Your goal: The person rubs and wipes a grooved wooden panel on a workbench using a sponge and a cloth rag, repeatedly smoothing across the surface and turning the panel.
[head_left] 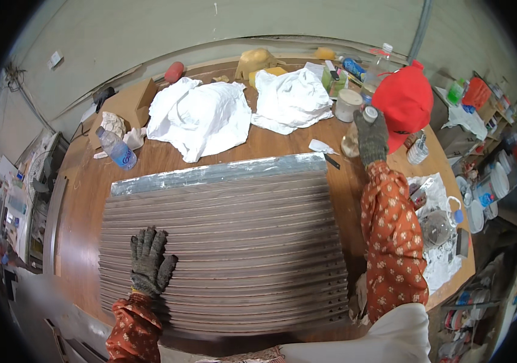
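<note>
two gloved hands (pixel 148 259) (pixel 373 139), two large white cloths (pixel 205 118) (pixel 291 100)

Ribbed brown panel (pixel 252 242): its broad surface gives my left hand (pixel 149 260), spread flat on it, room to slide rightward along the ridges. Left of the panel, bare wooden tabletop (pixel 80 242) forms a lane, obstructed near its far end by a clear bottle (pixel 116 149). A slimmer lane separates the panel's grey far strip (pixel 222 173) from a large white cloth (pixel 201 118); a small white piece (pixel 321 147) hampers its right end. My right hand (pixel 372 138) is hemmed in by a pale jar (pixel 348 104) just left and red fabric (pixel 406 97) just right; below, my right sleeve (pixel 393 242) bars sideways passage from the panel to the cluttered sheet (pixel 443 272).
</note>
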`<move>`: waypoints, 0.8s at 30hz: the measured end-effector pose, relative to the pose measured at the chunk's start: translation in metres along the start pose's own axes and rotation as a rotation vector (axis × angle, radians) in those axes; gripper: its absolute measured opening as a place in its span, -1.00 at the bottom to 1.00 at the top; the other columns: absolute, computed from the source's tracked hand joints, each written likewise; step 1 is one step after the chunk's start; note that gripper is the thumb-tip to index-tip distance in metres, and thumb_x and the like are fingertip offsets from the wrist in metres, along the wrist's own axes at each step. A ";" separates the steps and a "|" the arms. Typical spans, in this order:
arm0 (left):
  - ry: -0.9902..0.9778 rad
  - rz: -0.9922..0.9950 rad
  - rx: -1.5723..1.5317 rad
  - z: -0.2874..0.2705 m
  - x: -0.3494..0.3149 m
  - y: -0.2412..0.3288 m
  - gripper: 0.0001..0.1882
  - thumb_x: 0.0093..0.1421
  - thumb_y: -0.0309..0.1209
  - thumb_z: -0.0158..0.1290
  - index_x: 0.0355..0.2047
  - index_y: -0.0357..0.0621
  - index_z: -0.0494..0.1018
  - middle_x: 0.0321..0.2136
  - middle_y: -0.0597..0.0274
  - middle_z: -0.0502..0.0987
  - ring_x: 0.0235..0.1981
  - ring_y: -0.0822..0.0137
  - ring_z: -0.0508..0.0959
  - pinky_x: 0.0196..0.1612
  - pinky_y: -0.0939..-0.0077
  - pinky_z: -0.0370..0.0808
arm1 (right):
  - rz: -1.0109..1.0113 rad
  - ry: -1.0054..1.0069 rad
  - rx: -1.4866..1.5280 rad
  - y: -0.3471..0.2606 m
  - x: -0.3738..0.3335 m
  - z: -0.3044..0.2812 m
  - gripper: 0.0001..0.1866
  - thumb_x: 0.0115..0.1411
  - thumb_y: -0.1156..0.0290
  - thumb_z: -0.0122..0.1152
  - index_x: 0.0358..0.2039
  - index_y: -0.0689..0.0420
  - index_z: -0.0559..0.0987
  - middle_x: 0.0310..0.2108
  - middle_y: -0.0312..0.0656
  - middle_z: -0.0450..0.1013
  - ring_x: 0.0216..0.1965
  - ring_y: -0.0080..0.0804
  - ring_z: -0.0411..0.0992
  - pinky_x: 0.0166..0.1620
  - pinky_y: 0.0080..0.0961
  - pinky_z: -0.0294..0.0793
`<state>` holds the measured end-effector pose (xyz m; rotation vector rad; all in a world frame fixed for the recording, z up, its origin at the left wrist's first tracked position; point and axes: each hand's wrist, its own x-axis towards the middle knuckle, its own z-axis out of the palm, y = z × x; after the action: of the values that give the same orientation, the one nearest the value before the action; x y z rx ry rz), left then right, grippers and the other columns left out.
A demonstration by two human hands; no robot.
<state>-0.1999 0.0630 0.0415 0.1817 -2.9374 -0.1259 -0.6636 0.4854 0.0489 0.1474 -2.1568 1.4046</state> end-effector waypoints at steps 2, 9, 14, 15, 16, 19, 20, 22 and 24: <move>-0.017 -0.021 0.012 -0.002 -0.003 -0.003 -0.31 0.24 -0.08 0.06 0.32 -0.09 0.24 0.32 -0.16 0.20 0.35 -0.22 0.14 0.40 -0.19 -0.11 | 0.032 -0.027 -0.066 -0.015 0.006 0.016 -0.43 0.11 0.09 0.37 0.04 0.15 0.49 0.02 0.03 0.51 0.09 -0.04 0.46 0.11 -0.21 0.41; -0.026 -0.027 -0.008 0.005 0.002 0.001 -0.31 0.24 -0.11 0.06 0.32 -0.10 0.24 0.33 -0.15 0.19 0.36 -0.21 0.13 0.41 -0.17 -0.13 | 0.067 -0.249 -0.285 -0.020 0.017 0.014 -0.33 0.13 -0.05 0.30 0.09 0.20 0.51 -0.01 0.06 0.53 0.06 -0.02 0.48 0.11 -0.22 0.41; -0.008 0.001 -0.052 0.011 0.007 0.004 -0.35 0.26 -0.18 0.05 0.33 -0.09 0.24 0.33 -0.11 0.21 0.39 -0.14 0.11 0.43 -0.10 -0.16 | -0.151 -0.490 -0.377 -0.029 0.041 -0.065 -0.36 0.21 0.01 0.26 0.11 0.27 0.49 -0.02 0.03 0.54 0.08 -0.11 0.48 0.10 -0.34 0.44; -0.021 0.007 -0.053 0.009 0.004 0.000 -0.35 0.26 -0.18 0.05 0.33 -0.09 0.24 0.33 -0.11 0.21 0.39 -0.14 0.11 0.43 -0.10 -0.16 | -0.137 -0.492 -0.382 -0.046 0.028 -0.079 -0.36 0.21 0.01 0.26 0.11 0.27 0.49 -0.02 0.03 0.54 0.08 -0.11 0.48 0.10 -0.34 0.44; -0.014 0.004 -0.012 0.007 0.000 -0.004 -0.35 0.27 -0.17 0.04 0.33 -0.08 0.23 0.33 -0.10 0.21 0.39 -0.13 0.11 0.43 -0.09 -0.16 | -0.175 -0.603 -0.425 -0.066 0.014 -0.105 -0.38 0.21 0.03 0.26 0.12 0.25 0.49 -0.02 0.03 0.54 0.06 -0.13 0.49 0.09 -0.35 0.45; 0.008 0.029 0.028 0.013 -0.002 -0.010 -0.36 0.29 -0.14 0.01 0.34 -0.05 0.22 0.34 -0.04 0.22 0.40 -0.09 0.11 0.43 -0.06 -0.15 | -0.087 -0.739 -0.812 -0.125 -0.039 -0.183 -0.39 0.20 0.04 0.28 0.15 0.14 0.49 -0.06 0.00 0.56 -0.01 -0.17 0.54 0.08 -0.37 0.46; 0.009 0.025 0.053 0.012 -0.002 -0.012 -0.36 0.30 -0.14 0.00 0.34 -0.04 0.21 0.34 -0.03 0.21 0.40 -0.09 0.10 0.43 -0.06 -0.16 | -0.038 -0.753 -0.869 -0.124 -0.055 -0.202 -0.40 0.19 0.04 0.28 0.16 0.10 0.48 -0.07 -0.01 0.57 -0.03 -0.15 0.55 0.07 -0.34 0.47; -0.008 0.005 0.092 0.013 -0.004 -0.014 -0.36 0.32 -0.13 -0.02 0.36 -0.02 0.19 0.36 -0.01 0.18 0.41 -0.07 0.08 0.43 -0.06 -0.17 | 0.086 -0.818 -0.932 -0.121 -0.086 -0.229 -0.37 0.16 0.03 0.30 0.18 0.06 0.46 -0.08 -0.01 0.57 -0.04 -0.10 0.55 0.07 -0.26 0.47; -0.006 0.014 0.064 0.015 -0.003 -0.011 -0.36 0.32 -0.13 -0.02 0.36 -0.02 0.18 0.36 -0.01 0.17 0.41 -0.07 0.08 0.44 -0.06 -0.17 | 0.138 -0.862 -1.051 -0.105 -0.116 -0.247 -0.30 0.12 -0.07 0.29 0.19 0.04 0.43 -0.15 0.01 0.58 -0.07 -0.04 0.55 0.04 -0.20 0.48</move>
<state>-0.1985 0.0532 0.0248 0.1701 -2.9502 -0.0310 -0.4299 0.6304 0.1488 0.2194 -3.3565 0.0395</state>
